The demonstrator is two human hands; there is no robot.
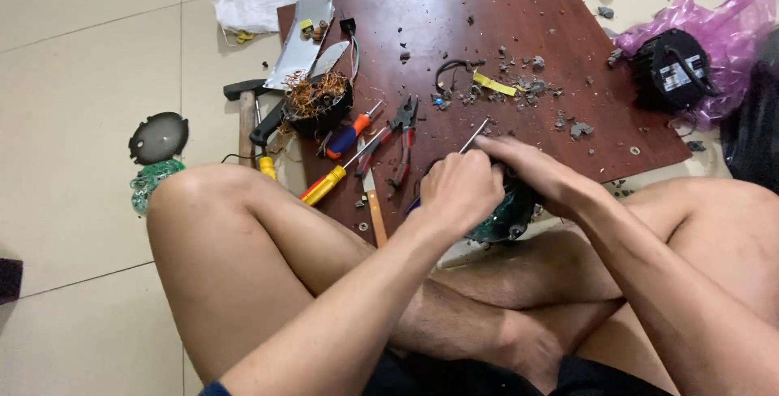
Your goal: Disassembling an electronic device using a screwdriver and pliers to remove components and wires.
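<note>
My left hand is closed around a thin metal tool whose shaft pokes out past my fingers. My right hand presses down on a round green circuit board part at the near edge of the dark red wooden board. Both hands sit close together above my crossed legs. The part is mostly hidden under my hands.
On the board lie red-handled pliers, a yellow-handled screwdriver, a blue and orange screwdriver, a black motor with copper wire, and scattered debris. A hammer and a green circuit board lie on the tiled floor at left. A black motor rests on a purple bag.
</note>
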